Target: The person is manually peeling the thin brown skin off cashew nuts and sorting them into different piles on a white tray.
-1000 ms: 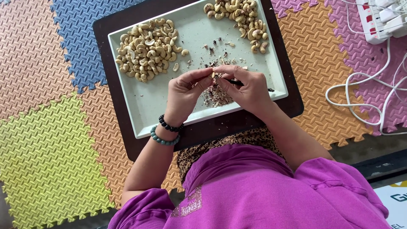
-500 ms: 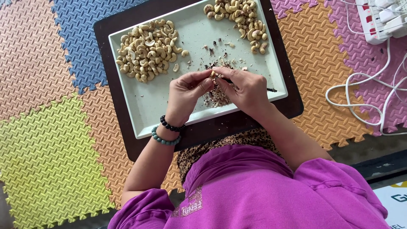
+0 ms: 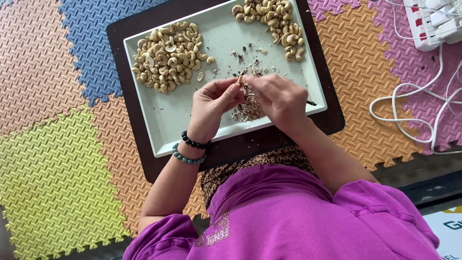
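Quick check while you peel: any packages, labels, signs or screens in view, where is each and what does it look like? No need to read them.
Printed white sheet or package: bottom right corner, flat, white with dark and yellow lettering, mostly cut off.
Rhinestone motif: on the purple shirt, lower centre, small and glittery.
Power strip: top right corner, white with red marks; no label can be made out.
No screens in view.
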